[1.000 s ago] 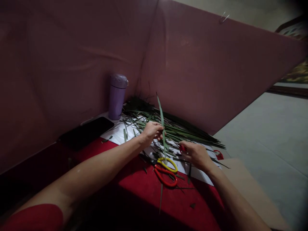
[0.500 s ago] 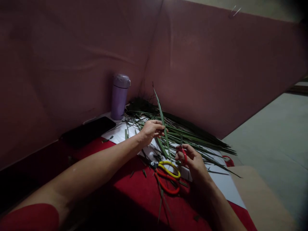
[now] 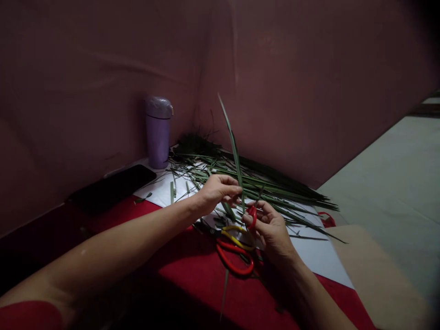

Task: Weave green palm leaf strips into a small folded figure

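My left hand (image 3: 218, 195) pinches a long green leaf strip (image 3: 234, 149) between thumb and fingers, its tip pointing up. In my right hand (image 3: 273, 231) is a small pair of red-handled scissors (image 3: 252, 217); their dark blades are hard to make out. The right thumb and fingers lie at the lower part of the strip, close below my left hand. Whether they also grip the strip I cannot tell. Below both hands, larger scissors (image 3: 237, 270) with one red and one yellow handle lie on the red cloth (image 3: 192, 279).
Behind my hands, a heap of long green leaves (image 3: 282, 183) covers much of the white sheet (image 3: 319, 256). A purple bottle (image 3: 158, 137) and a dark phone-like slab (image 3: 127, 181) are at the left. A pinkish cloth wall (image 3: 292, 91) rises behind.
My right hand has come left and slightly up with the small scissors, to the lower part of the strip. My left hand still holds the strip. The view has shifted slightly.
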Tool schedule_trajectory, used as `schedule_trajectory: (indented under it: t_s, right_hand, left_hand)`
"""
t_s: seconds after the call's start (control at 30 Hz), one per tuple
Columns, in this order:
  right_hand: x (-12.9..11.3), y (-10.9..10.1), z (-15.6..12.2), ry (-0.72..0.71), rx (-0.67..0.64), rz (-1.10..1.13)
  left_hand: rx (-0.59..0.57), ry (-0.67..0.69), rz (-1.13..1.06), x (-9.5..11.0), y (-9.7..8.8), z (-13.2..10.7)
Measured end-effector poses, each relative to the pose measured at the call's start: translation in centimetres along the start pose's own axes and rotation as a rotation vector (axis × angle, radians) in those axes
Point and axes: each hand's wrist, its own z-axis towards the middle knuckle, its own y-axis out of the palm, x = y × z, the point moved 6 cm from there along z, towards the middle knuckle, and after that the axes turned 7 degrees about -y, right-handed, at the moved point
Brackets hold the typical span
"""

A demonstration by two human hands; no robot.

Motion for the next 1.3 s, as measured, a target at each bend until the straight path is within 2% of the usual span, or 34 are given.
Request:
schedule_trajectory:
  t_s: [0.13, 0.3, 0.53, 0.83, 1.03, 1.17, 1.3]
  right_hand:
    - [-0.2, 0.0, 0.0, 0.007, -0.006, 0.068]
    - [0.0, 0.5, 0.0, 0.044, -0.043, 0.158]
    - [0.1, 0.3, -0.3, 0.079, -0.025, 0.137]
    - [-0.2, 0.2, -0.1, -0.016, 0.011, 0.058]
    - [-0.3, 0.3, -0.2, -0.022, -0.034, -0.002]
    - [-0.5, -0.2, -0.2, -0.123, -0.005, -0.243]
    - [-1.0, -1.2, 0.1, -0.302, 0.042, -0.8]
  left_hand:
    - [-0.126, -0.062, 0.102, -1.0, 1.3, -0.3]
    - [-0.024, -0.042, 0.068, -0.7, 0.8, -0.1]
    - [0.113, -0.001, 0.001, 0.2, -0.6, 0.0]
    - [0.145, 0.059, 0.042, 0.5, -0.7, 0.1]
    - [0.132, 0.05, 0.076, 0.3, -0.4, 0.0]
    - [0.161, -0.036, 0.057, -0.5, -1.1, 0.3]
    - [0.216, -0.098, 0.264, -1.6, -1.9, 0.9]
